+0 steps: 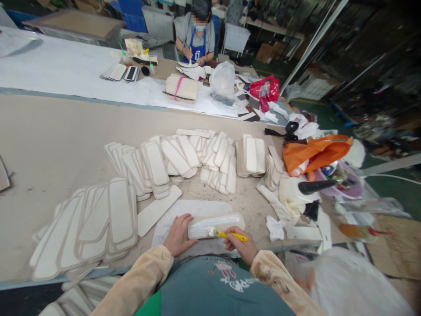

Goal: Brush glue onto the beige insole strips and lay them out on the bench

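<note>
My right hand (241, 245) is closed round the yellow handle of a brush (234, 237). White paste covers the bristles, which touch a long pale panel with rounded corners (226, 220). Wet, shiny white stuff lies along the panel's middle. At the panel's left end, my left hand (179, 235) grips it, fingers at the far edge and thumb at the near edge. Underneath is a white paper sheet (164, 221). A flat cream strip (159, 210) lies just beyond my left hand.
Fanned stacks of similar panels lie left (120, 210) and beyond (156, 162). To the right are a crumpled white scrap (275, 228), a white container with a dark spout (289, 193) and an orange bag (312, 153). Across the tables, a co-worker (197, 39) handles white pieces.
</note>
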`<state>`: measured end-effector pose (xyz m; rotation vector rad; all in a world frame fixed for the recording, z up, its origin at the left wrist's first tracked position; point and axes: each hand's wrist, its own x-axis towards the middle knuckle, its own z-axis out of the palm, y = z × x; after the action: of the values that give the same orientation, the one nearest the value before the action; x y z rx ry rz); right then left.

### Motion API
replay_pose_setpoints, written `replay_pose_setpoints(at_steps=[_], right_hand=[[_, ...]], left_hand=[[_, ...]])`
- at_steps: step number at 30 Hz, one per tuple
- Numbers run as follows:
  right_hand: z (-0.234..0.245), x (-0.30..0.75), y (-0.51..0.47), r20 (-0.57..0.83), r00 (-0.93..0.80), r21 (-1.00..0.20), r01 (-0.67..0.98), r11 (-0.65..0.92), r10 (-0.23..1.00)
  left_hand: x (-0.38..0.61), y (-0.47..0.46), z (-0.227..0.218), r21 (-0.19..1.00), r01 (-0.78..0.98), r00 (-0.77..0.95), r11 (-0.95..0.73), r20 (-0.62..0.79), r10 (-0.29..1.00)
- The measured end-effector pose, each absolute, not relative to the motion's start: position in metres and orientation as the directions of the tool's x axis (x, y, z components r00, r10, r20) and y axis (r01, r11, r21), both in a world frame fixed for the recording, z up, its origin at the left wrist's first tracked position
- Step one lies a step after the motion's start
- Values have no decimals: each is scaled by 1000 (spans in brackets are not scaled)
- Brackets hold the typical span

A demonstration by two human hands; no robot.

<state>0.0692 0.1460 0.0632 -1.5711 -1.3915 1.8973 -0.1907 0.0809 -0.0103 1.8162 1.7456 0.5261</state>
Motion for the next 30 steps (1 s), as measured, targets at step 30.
replay_pose_setpoints(at_steps=[30], right_hand=[[73,100,147,-432,-167,-886,260,-383,886]], left_hand=[[-194,75,-19,587,807,95,-56,-36,995]])
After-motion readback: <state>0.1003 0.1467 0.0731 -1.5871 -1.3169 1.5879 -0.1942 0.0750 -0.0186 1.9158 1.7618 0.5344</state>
